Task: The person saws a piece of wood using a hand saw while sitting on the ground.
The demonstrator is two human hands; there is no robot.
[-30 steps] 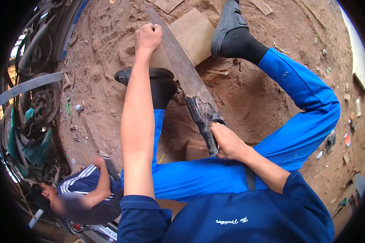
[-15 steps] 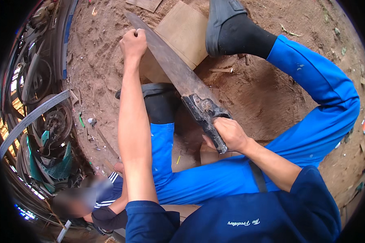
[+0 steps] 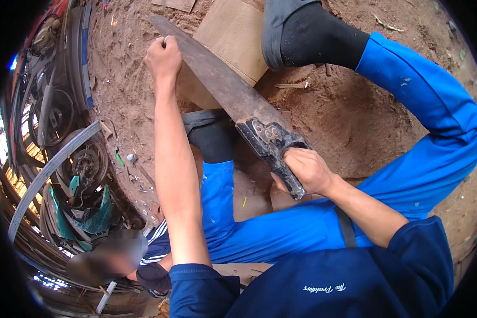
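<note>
A worn handsaw with a dark, rusty blade and a chipped black handle lies slantwise in front of me, its narrow end pointing far left. My right hand is wrapped round the handle. Beside the blade's narrow end, my left hand is closed in a fist, a small dark gap showing between thumb and forefinger. Whatever that fist may hold is hidden, and I cannot tell whether it touches the blade. Beyond the blade is a flat tan board, partly covered by the saw.
My legs in blue trousers spread round the saw, with a grey shoe near the board. Sandy ground carries wood scraps. At left stand bicycle parts and a metal bar. Another person is close at lower left.
My left fist and the saw's narrow end have shifted slightly left in the picture, while the handle and right hand sit slightly farther right. Both hands keep their closed shape.
</note>
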